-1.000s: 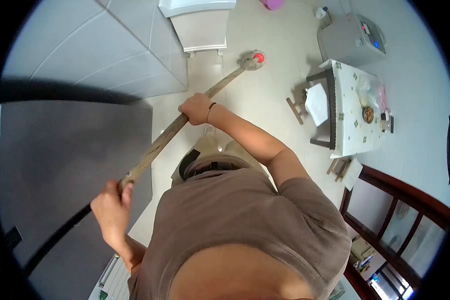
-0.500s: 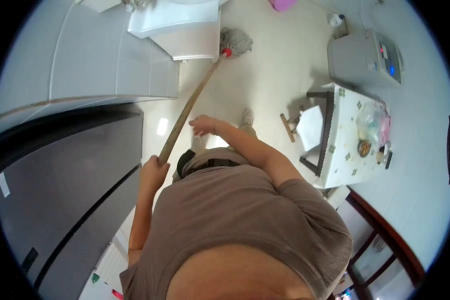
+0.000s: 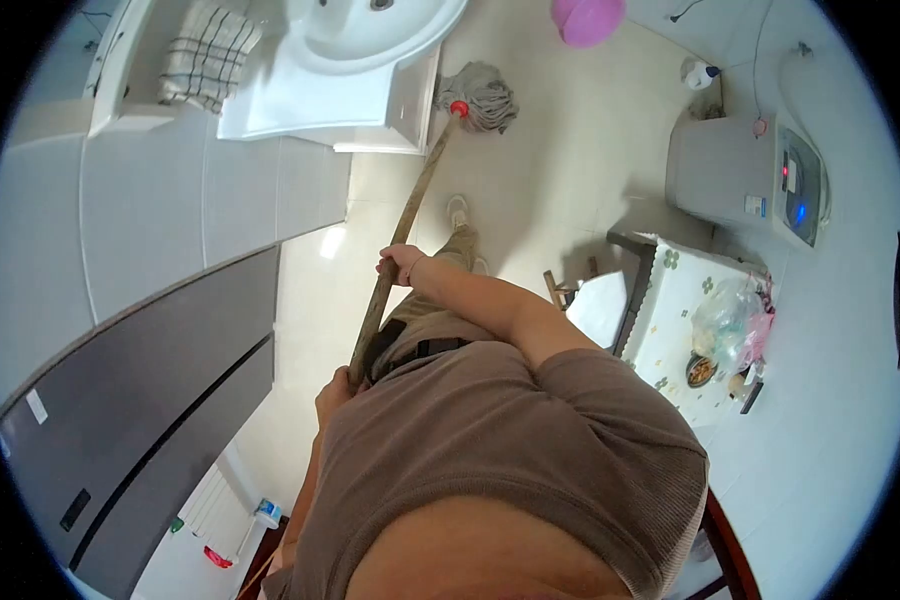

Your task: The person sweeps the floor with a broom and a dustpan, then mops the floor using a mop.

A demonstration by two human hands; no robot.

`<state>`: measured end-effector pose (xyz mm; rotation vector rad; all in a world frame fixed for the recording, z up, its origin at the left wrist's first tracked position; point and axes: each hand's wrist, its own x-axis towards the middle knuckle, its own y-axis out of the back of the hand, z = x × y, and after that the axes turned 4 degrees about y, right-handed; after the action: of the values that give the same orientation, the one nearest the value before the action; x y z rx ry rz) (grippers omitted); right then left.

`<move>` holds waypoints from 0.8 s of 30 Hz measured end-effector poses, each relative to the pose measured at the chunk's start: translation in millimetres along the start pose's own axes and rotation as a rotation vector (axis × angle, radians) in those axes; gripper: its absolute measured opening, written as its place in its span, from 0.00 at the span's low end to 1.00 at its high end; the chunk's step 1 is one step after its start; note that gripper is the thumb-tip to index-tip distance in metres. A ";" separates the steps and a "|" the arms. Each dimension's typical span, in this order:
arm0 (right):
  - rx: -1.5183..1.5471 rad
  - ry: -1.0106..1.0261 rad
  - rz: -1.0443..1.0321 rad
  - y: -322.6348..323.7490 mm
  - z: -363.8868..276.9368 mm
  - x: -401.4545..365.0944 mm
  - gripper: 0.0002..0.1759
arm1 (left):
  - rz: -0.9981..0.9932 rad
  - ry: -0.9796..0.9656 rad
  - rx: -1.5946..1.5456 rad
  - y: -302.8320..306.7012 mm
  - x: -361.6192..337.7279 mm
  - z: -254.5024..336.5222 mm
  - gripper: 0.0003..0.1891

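Note:
A mop with a long wooden handle slants from my waist to the floor ahead. Its grey string head, joined by a red collar, rests on the tiles beside the white washbasin cabinet. My left hand is closed round the upper end of the handle, close to my left hip. Farther down, my right hand wraps the same handle in front of my legs. Parts of the left-hand fingers are hidden.
A tall grey fridge-like cabinet stands at my left. On the right are a small stool, a cloth-covered table with bags and a bowl, and a washing machine. A pink basin lies ahead.
My right hand, open and off the handle before, now grips it. My left hand and the handle's upper end are closer to my body. One foot has stepped forward, and the view has shifted.

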<state>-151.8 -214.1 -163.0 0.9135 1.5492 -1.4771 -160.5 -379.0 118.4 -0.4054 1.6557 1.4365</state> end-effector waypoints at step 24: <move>-0.151 0.195 0.051 40.7 -445.5 46.0 0.13 | 0.109 -0.108 -0.373 39.9 240.5 374.2 0.19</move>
<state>-163.2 232.0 -218.9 1.0238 1.7389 -1.2468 -174.7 44.8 -21.8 -0.4399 1.3403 1.8243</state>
